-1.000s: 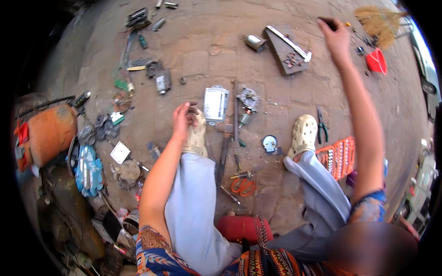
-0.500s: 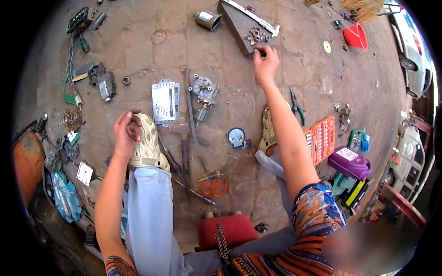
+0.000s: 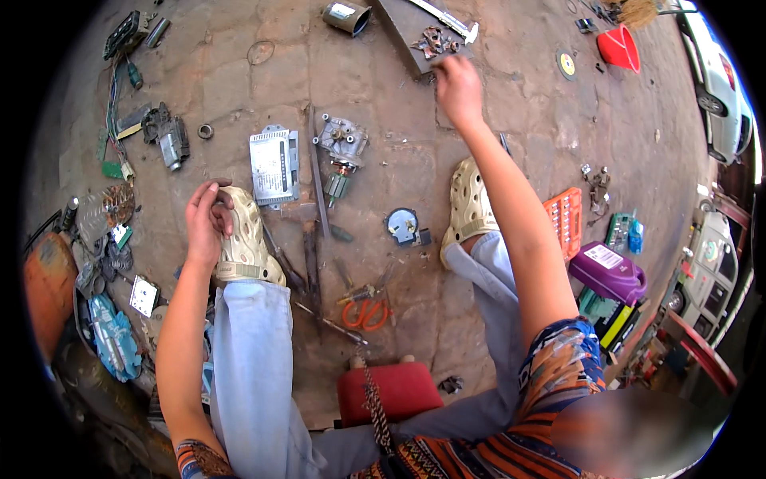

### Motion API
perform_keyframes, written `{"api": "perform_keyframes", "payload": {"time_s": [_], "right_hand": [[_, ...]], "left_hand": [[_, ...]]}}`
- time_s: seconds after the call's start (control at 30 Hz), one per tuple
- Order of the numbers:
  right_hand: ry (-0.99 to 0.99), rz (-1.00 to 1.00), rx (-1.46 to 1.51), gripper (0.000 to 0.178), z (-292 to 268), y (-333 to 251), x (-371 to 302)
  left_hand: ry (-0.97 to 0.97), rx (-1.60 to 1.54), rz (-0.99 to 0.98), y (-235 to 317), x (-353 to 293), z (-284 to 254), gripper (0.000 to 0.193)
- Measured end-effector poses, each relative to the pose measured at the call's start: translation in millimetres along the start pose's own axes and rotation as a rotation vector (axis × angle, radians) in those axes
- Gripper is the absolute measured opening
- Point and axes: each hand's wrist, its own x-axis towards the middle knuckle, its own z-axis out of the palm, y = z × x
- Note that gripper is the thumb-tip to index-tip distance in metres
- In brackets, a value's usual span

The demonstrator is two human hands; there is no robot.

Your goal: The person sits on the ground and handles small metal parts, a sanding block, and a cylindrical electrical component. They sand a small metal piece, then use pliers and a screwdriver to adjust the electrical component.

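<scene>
My right hand (image 3: 459, 92) reaches forward to the near corner of a dark metal block (image 3: 392, 33). Its fingers are bunched together and a little blurred; whether something small is in them, I cannot tell. On the block lie several small metal pieces (image 3: 435, 41) and a vernier caliper (image 3: 443, 17). My left hand (image 3: 205, 219) is beside my left shoe (image 3: 243, 239), at the end of my left forearm. Its fingers are loosely curled, with nothing visible in them. Between the shoes and the block lie a silver control module (image 3: 273, 166) and a small gear motor (image 3: 341, 144).
A hammer (image 3: 311, 263), orange-handled scissors (image 3: 367, 314) and a round blue-grey part (image 3: 403, 226) lie between my feet. To the right are an orange socket case (image 3: 565, 223), a purple jug (image 3: 608, 271) and a red bucket (image 3: 618, 49). A red stool (image 3: 387, 393) is below.
The view has shifted slightly, so things on the ground sit farther up and left. My right foot has moved forward, and my right arm now covers most of the pliers. My left hand keeps its pose.
</scene>
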Motion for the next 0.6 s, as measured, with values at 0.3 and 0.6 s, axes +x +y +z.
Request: {"api": "perform_keyframes", "payload": {"time_s": [0.3,0.6], "right_hand": [[0.027,0.259,-0.123,0.005,-6,14,7],[-0.059,0.073,-0.102,0.007,-3,0,8]], "left_hand": [[0.02,0.027,-0.022,0,0,4,0.027],[0.034,0.039,0.007,-3,3,1,0.027]]}}
